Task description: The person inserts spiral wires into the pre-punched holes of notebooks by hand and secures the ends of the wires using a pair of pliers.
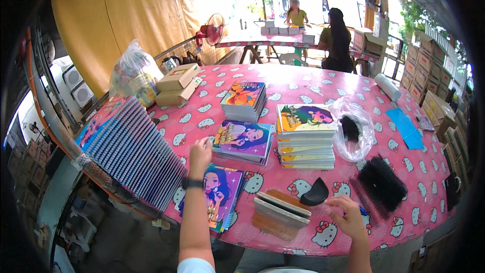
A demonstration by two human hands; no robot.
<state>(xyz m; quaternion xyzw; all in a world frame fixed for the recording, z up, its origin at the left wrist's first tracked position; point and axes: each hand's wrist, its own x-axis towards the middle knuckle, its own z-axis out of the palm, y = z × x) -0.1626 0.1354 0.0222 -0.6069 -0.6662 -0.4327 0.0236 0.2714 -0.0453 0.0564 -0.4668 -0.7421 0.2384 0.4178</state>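
Observation:
My left hand (201, 152) is at the left edge of a stack of booklets (243, 139) with a purple, long-haired figure on the cover. Its fingers are bent together, and whatever they hold is hidden. Below that wrist, with a dark band on it, lie similar spiral-bound notebooks (222, 194). My right hand (348, 217) hovers near the table's front edge, loosely curled, thumb and fingers apart, with nothing visible in it. Beside it are a black scoop-shaped piece (314, 192) and a wooden block with upright grey-edged slats (281, 213). Black plastic binding coils (386, 184) lie to its right.
A tall stack of spiral-bound notebooks (134, 151) leans at the left. Two more booklet stacks (245, 101) (306, 139) stand farther back. A clear bag (353, 129) holds black coils; a blue sheet (405, 128) lies right. Two people sit at a far table.

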